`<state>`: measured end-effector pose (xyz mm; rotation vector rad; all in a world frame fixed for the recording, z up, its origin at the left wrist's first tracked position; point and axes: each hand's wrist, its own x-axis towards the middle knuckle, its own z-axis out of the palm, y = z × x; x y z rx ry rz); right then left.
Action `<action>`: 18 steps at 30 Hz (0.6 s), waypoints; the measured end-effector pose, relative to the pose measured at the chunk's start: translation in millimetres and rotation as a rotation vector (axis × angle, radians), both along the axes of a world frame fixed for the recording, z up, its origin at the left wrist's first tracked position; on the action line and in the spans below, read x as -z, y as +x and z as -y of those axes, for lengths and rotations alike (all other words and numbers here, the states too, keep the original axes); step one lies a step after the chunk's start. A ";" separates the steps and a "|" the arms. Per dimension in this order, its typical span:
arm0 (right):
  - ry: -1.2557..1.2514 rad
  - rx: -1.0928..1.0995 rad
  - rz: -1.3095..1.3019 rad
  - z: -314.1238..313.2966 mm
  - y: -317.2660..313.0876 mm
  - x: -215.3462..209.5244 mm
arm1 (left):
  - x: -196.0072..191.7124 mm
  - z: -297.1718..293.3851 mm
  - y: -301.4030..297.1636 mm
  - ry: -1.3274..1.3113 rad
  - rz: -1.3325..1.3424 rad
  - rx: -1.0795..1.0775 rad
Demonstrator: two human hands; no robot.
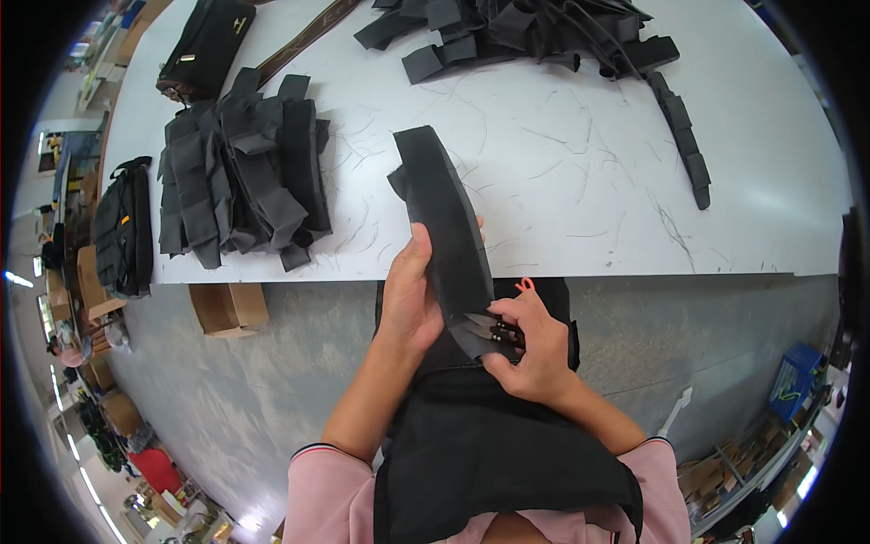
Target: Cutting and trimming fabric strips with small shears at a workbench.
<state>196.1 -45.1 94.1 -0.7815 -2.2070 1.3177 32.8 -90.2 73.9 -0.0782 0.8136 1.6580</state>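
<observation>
A long strip of black fabric (450, 222) slants up from my lap over the table's front edge. My left hand (415, 295) grips it along its middle, thumb on top and fingers behind. Near the strip's lower end my right hand (530, 344) holds small black thread snips (494, 331), with a red loop (525, 285) showing above the fingers. The blades of the snips lie over the fabric, pointing left. My right thumb and fingers also touch the strip's lower end.
On the white table (562, 181) lie stacked dark fabric strips (245, 172), a larger heap (526, 36) at the back and many loose threads. A black bag (207, 45) stands far left. A black backpack (125, 227) and an open cardboard box (228, 308) are beyond the table's left side and front edge.
</observation>
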 end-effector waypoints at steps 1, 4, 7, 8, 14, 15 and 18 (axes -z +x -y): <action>-0.020 0.056 -0.006 2.6 -1.3 -0.8 | -1.3 0.7 -0.2 -0.002 -0.001 -0.006; 0.085 0.082 0.019 0.9 0.4 -1.0 | -5.1 1.1 1.2 -0.030 -0.060 -0.043; 0.227 0.034 0.048 1.0 -0.2 -5.8 | -5.0 1.8 1.8 -0.028 -0.032 -0.066; 0.241 0.012 0.047 1.2 -0.6 -7.0 | -6.9 1.4 1.7 -0.033 -0.028 -0.074; 0.307 -0.002 -0.033 0.4 -3.5 -1.0 | -6.9 1.7 2.6 -0.037 -0.017 -0.087; 0.307 -0.002 -0.032 0.9 -3.8 0.4 | -6.8 1.7 2.6 -0.031 -0.024 -0.083; 0.367 -0.014 -0.047 3.1 -3.9 4.6 | -8.0 3.0 2.3 -0.041 -0.032 -0.088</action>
